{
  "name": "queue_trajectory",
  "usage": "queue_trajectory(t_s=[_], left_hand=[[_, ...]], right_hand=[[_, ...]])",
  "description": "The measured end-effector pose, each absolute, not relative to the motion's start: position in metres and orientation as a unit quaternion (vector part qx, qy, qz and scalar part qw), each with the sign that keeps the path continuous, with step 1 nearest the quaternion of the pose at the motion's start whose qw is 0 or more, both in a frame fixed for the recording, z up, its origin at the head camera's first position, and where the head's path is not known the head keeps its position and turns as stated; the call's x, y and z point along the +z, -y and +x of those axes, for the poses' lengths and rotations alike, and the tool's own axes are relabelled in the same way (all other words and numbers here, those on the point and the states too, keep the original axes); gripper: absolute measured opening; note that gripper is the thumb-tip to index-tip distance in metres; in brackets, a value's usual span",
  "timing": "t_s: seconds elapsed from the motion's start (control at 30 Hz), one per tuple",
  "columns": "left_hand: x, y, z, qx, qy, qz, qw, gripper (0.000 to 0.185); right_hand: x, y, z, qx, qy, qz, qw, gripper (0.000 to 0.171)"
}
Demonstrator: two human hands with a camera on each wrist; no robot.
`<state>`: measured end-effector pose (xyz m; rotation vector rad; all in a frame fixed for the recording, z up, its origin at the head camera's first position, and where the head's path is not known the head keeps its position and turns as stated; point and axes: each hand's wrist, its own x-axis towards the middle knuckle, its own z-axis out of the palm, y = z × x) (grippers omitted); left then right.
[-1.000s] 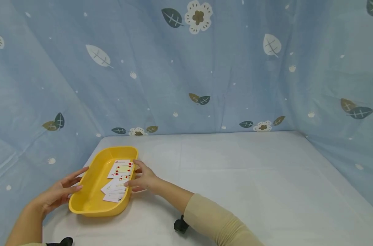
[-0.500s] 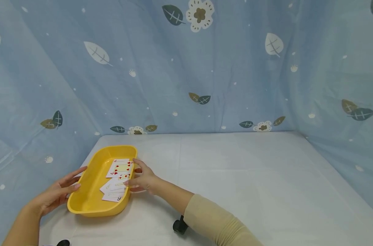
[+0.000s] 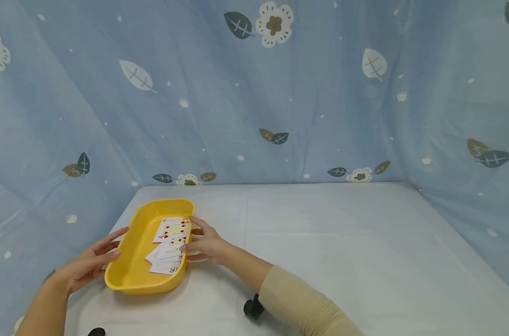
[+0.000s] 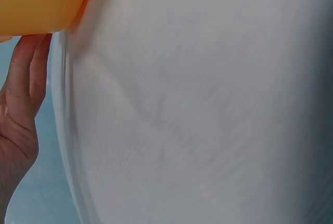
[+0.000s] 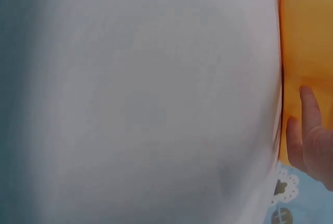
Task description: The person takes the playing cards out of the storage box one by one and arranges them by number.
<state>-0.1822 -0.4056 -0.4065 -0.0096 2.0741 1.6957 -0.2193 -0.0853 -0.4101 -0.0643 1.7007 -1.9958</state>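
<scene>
At about eight o'clock in the head view, the left hand (image 3: 88,265) lies with straight, spread fingers against the left wall of a yellow tray (image 3: 130,252); the left wrist view shows its fingertips (image 4: 31,60) touching the tray's outer wall, holding nothing. The tray sits on the white-covered bench (image 3: 342,252) near its left edge, at roughly seven o'clock. Inside it, toward the right wall, lie several playing cards (image 3: 170,242), face up and overlapping, red pips showing on the top ones. Just right of the tray, the right hand (image 3: 208,242) rests its extended fingers against the tray's right rim and outer wall, gripping nothing; the beige sleeve (image 3: 304,308) runs toward five o'clock.
</scene>
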Motion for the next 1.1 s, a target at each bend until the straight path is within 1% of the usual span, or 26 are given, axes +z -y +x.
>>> queue_trajectory(t_s=[0.13,0.3,0.43,0.63,0.87,1.1], left_hand=[[-0.407,0.399,-0.184,0.619,-0.752,-0.005,0.225,0.056],[-0.406,0.390,-0.183,0.605,-0.770,-0.003,0.203,0.060],[-0.405,0.384,-0.180,0.589,-0.784,0.004,0.195,0.064],[-0.407,0.375,-0.181,0.590,-0.781,0.030,0.203,0.066],[-0.406,0.370,-0.185,0.586,-0.778,0.055,0.220,0.068],[-0.404,0.361,-0.185,0.599,-0.763,0.079,0.230,0.067]], right_hand=[[-0.411,0.080,-0.221,-0.738,-0.624,-0.022,0.257,0.083],[-0.411,0.073,-0.223,-0.742,-0.615,-0.030,0.264,0.083],[-0.412,0.065,-0.226,-0.743,-0.609,-0.045,0.274,0.083],[-0.415,0.055,-0.228,-0.740,-0.609,-0.044,0.280,0.084],[-0.414,0.049,-0.226,-0.736,-0.620,-0.032,0.270,0.084],[-0.419,0.036,-0.226,-0.724,-0.632,-0.054,0.272,0.084]])
